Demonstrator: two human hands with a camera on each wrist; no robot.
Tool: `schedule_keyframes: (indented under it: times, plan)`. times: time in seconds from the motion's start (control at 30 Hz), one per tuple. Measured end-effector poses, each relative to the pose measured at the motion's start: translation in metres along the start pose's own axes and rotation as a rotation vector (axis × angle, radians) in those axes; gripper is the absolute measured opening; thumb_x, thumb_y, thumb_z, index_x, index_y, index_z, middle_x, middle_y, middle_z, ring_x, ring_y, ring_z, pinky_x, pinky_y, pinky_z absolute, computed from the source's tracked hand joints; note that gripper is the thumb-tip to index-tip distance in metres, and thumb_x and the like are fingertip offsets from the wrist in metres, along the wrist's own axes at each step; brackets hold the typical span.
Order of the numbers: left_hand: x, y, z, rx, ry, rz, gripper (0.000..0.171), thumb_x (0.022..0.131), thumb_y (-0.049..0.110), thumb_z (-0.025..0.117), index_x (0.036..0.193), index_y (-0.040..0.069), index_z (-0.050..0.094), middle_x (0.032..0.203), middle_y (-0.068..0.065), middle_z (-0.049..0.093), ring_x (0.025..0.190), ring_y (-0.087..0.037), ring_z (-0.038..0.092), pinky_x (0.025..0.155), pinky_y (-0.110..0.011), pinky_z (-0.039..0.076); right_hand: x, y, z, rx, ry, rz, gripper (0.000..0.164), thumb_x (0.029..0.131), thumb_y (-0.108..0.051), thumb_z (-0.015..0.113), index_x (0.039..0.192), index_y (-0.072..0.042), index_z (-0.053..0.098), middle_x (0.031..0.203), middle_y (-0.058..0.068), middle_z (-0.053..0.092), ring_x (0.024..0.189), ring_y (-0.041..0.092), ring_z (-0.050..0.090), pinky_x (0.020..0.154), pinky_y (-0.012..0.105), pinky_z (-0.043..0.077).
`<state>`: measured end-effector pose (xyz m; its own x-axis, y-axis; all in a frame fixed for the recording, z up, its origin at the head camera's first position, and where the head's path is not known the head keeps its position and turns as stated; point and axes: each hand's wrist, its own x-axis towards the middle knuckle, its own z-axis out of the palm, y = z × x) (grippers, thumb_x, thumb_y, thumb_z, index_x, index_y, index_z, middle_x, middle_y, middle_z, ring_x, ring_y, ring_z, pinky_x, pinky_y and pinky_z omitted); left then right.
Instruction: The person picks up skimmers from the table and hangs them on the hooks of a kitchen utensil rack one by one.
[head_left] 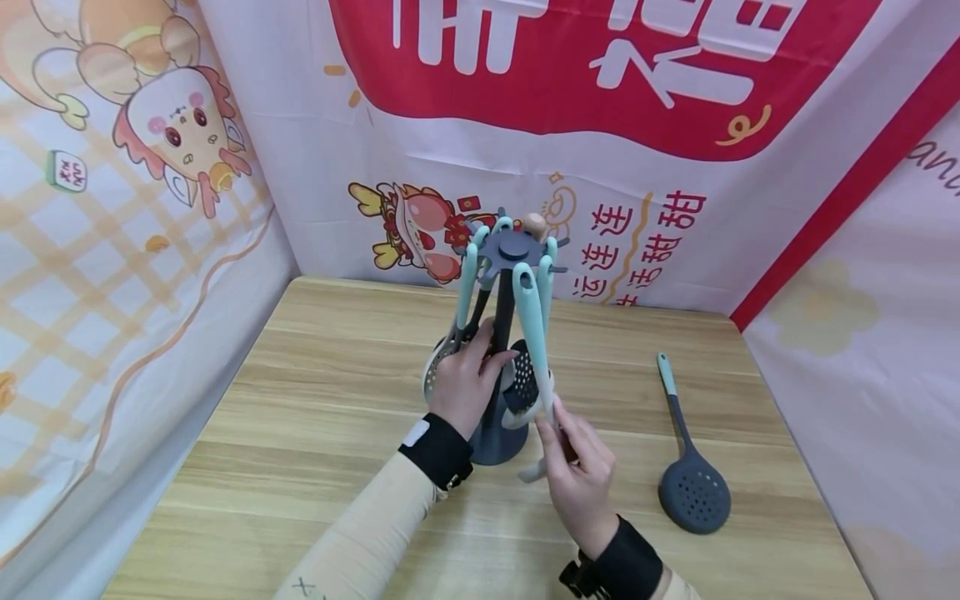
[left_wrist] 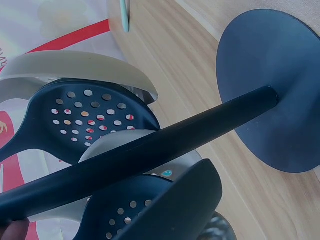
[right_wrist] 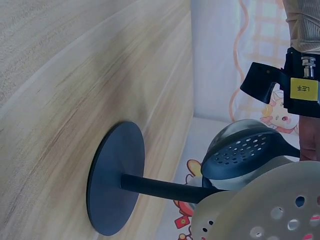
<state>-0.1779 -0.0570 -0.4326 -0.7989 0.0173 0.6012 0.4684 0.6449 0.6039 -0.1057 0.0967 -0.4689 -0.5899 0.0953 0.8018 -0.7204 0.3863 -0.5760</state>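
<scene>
A dark utensil stand has a round base (right_wrist: 116,177), an upright pole (left_wrist: 145,150) and a hooked top (head_left: 513,246). My left hand (head_left: 468,383) grips the pole below the top, among the hanging utensils. My right hand (head_left: 581,475) pinches the light grey lower part of a mint-handled skimmer (head_left: 532,317), whose handle top is at the stand's hooks; I cannot tell whether it hangs there. Close to the right wrist camera is a pale perforated head (right_wrist: 275,215). Dark perforated heads (left_wrist: 95,117) hang about the pole, with a pale curved utensil (left_wrist: 75,70) beside them.
To the right on the wooden table (head_left: 315,375) lies a dark skimmer (head_left: 693,492) with a mint handle end. Printed cloth (head_left: 300,167) rises behind the table and along both sides.
</scene>
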Motion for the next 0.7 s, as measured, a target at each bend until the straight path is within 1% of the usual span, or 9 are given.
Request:
schedule_keyframes:
  times: [0.13, 0.2, 0.33, 0.43, 0.57, 0.7]
  plan:
    - [0.000, -0.001, 0.000, -0.002, -0.002, -0.007, 0.037, 0.093, 0.029, 0.068, 0.124, 0.010, 0.060, 0.087, -0.007, 0.073, 0.071, -0.019, 0.071, 0.063, -0.035, 0.060, 0.001, 0.001, 0.003, -0.029, -0.014, 0.058, 0.043, 0.078, 0.018, 0.070, 0.120, 0.008, 0.065, 0.087, 0.019, 0.070, 0.056, 0.009, 0.053, 0.052, 0.010, 0.049]
    - [0.000, -0.001, 0.000, -0.004, 0.000, -0.009, 0.038, 0.093, 0.029, 0.068, 0.125, 0.010, 0.060, 0.088, -0.008, 0.073, 0.072, -0.020, 0.071, 0.064, -0.036, 0.060, 0.002, 0.002, 0.005, -0.030, -0.019, 0.068, 0.043, 0.078, 0.018, 0.071, 0.119, 0.007, 0.066, 0.088, 0.020, 0.070, 0.059, 0.009, 0.056, 0.055, 0.010, 0.050]
    - [0.000, -0.002, 0.001, -0.004, 0.006, -0.005, 0.038, 0.093, 0.028, 0.068, 0.125, 0.010, 0.060, 0.088, -0.008, 0.073, 0.072, -0.020, 0.071, 0.063, -0.036, 0.060, 0.005, 0.008, 0.008, -0.046, -0.016, 0.035, 0.045, 0.075, 0.018, 0.073, 0.117, 0.006, 0.067, 0.086, 0.016, 0.069, 0.065, 0.010, 0.055, 0.056, 0.010, 0.050]
    - [0.000, -0.002, 0.001, -0.001, 0.006, -0.004, 0.038, 0.093, 0.028, 0.068, 0.126, 0.010, 0.060, 0.089, -0.009, 0.074, 0.073, -0.020, 0.072, 0.064, -0.036, 0.061, 0.007, 0.012, 0.010, -0.057, -0.011, 0.006, 0.045, 0.074, 0.017, 0.074, 0.116, 0.004, 0.068, 0.087, 0.013, 0.069, 0.072, 0.015, 0.055, 0.059, 0.010, 0.051]
    - [0.000, -0.002, 0.001, 0.000, 0.003, -0.005, 0.039, 0.093, 0.027, 0.068, 0.126, 0.009, 0.060, 0.092, -0.010, 0.074, 0.075, -0.022, 0.073, 0.065, -0.036, 0.061, 0.007, 0.016, 0.013, -0.075, -0.009, -0.014, 0.043, 0.073, 0.015, 0.076, 0.114, 0.003, 0.070, 0.093, 0.013, 0.069, 0.081, 0.023, 0.055, 0.063, 0.011, 0.052]
    - [0.000, -0.002, 0.001, 0.003, 0.005, 0.005, 0.038, 0.093, 0.025, 0.069, 0.126, 0.009, 0.060, 0.091, -0.010, 0.074, 0.074, -0.022, 0.073, 0.065, -0.036, 0.061, 0.006, 0.019, 0.015, -0.104, -0.003, -0.033, 0.042, 0.072, 0.014, 0.077, 0.112, 0.003, 0.071, 0.094, 0.014, 0.068, 0.084, 0.025, 0.055, 0.064, 0.016, 0.052]
